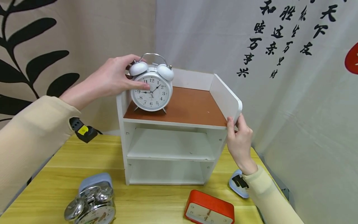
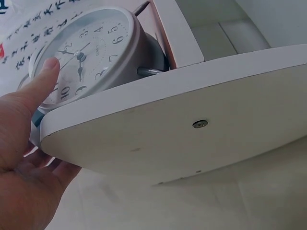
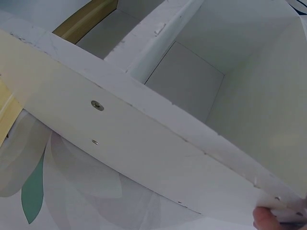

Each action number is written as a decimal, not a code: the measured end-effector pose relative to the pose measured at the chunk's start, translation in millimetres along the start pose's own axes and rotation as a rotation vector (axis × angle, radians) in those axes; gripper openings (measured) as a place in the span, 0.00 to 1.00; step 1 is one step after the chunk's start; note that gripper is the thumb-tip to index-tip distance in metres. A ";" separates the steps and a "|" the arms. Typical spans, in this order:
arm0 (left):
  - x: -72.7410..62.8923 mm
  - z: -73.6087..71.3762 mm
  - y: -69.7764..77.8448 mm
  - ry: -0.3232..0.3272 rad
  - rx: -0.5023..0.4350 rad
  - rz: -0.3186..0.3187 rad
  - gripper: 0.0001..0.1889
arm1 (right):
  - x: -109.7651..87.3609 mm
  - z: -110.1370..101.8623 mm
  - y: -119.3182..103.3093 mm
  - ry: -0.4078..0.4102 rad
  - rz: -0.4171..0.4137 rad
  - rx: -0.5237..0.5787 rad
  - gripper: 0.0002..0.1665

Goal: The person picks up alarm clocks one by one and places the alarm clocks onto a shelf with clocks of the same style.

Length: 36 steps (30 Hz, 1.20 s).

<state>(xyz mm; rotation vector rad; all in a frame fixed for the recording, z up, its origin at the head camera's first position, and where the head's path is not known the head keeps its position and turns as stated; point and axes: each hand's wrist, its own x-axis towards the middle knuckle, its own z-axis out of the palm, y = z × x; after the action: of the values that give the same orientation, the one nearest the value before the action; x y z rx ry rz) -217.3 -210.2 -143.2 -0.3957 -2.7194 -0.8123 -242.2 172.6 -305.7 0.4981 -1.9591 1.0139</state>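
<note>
A white twin-bell alarm clock [image 1: 152, 96] stands on the brown top board [image 1: 193, 105] of a small white shelf unit [image 1: 167, 157], toward its left side. My left hand [image 1: 112, 76] holds this clock from the left, thumb across the dial and the other fingers mostly hidden behind it. The left wrist view shows the thumb on the clock face [image 2: 96, 57], just over the unit's side panel [image 2: 144, 129]. With thumb and fingers, my right hand [image 1: 240, 143] grips the front edge of the raised right side panel [image 1: 226, 99]. Only fingertips show in the right wrist view.
On the yellow wood-grain table [image 1: 156, 202], a silver twin-bell clock [image 1: 96, 214] lies front left with a blue-grey object [image 1: 95, 180] behind it. A red box-shaped clock [image 1: 212, 207] sits front right. Beside my right wrist is a light-blue rounded object [image 1: 235, 185]. Curtains hang behind.
</note>
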 end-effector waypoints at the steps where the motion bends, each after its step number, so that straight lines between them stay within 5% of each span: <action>1: 0.0 -0.1 -0.3 0.001 -0.002 -0.001 0.44 | 0.0 0.2 -0.2 0.000 -0.002 0.000 0.17; 28: 0.1 2.0 -0.2 -0.012 -0.017 -0.023 0.52 | 0.7 0.5 -0.6 0.004 -0.003 0.006 0.17; 36: -11.6 5.8 -0.9 0.038 -0.020 0.031 0.59 | -0.1 0.9 -0.2 -0.001 -0.005 0.010 0.17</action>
<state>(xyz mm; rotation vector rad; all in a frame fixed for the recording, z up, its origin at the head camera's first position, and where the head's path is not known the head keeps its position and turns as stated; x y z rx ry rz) -207.9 -209.7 -152.3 -0.4214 -2.6654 -0.8310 -242.5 171.7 -306.0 0.5090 -1.9535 1.0206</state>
